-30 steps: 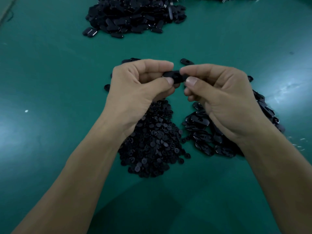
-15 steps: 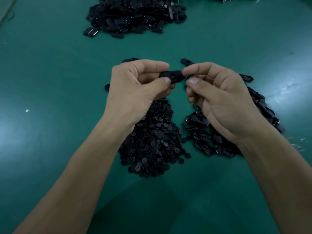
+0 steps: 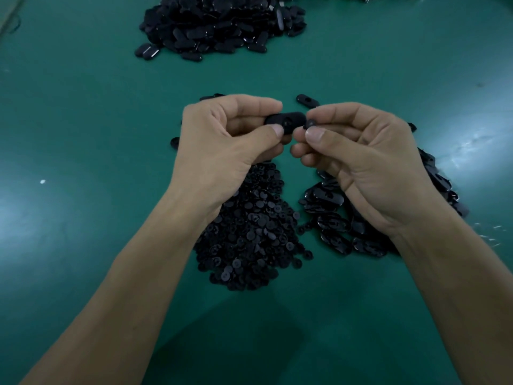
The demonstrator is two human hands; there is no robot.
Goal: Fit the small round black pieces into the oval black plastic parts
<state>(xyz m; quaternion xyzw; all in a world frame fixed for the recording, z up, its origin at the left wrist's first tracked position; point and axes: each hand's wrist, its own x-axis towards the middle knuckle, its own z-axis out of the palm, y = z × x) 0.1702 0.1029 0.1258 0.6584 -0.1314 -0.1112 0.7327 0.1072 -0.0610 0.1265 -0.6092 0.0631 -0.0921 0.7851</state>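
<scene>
My left hand (image 3: 222,145) pinches one oval black plastic part (image 3: 287,120) between thumb and forefinger, held level above the table. My right hand (image 3: 363,159) pinches a small round black piece (image 3: 310,124) at its fingertips, just off the oval part's right end. Below my left hand lies a pile of small round black pieces (image 3: 249,234). A pile of oval black parts (image 3: 333,220) lies under my right hand, partly hidden by it.
A large heap of oval black parts (image 3: 219,26) lies at the far edge of the green table (image 3: 83,112). One loose oval part (image 3: 306,100) rests just beyond my hands. Small light scraps (image 3: 491,232) lie at the right.
My right hand has drawn slightly right, off the oval part, and its fingertips now show a small round piece. The oval part is more exposed in my left hand.
</scene>
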